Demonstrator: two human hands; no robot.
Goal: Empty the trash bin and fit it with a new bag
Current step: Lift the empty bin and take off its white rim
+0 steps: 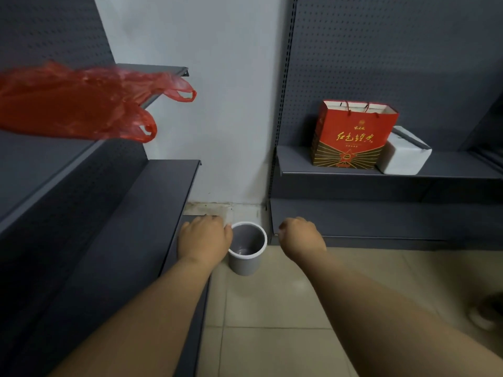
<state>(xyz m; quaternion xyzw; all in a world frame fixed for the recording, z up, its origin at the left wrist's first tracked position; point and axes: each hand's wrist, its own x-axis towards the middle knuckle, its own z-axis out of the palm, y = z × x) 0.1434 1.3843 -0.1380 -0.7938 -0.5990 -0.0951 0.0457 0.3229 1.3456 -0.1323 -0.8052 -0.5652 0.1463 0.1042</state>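
Below, one grey bin (247,250) stands unlined; left hand (202,240) pinches clear plastic (228,219), right hand's (302,236) grip curled.

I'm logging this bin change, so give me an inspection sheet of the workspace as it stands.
Surface: beige tiled floor, bin stands on it.
Job's things: grey bin upright, no liner visible; a pale, thin sheet, perhaps a clear bag, at the left hand.
Clutter: red plastic bag on left shelf; red gift bag and white box on right shelf.
Hands: left hand at bin rim, fingers curled; right hand curled, contents unclear.
Cables: nothing seen.
Surroundings: grey pegboard shelving, white wall.
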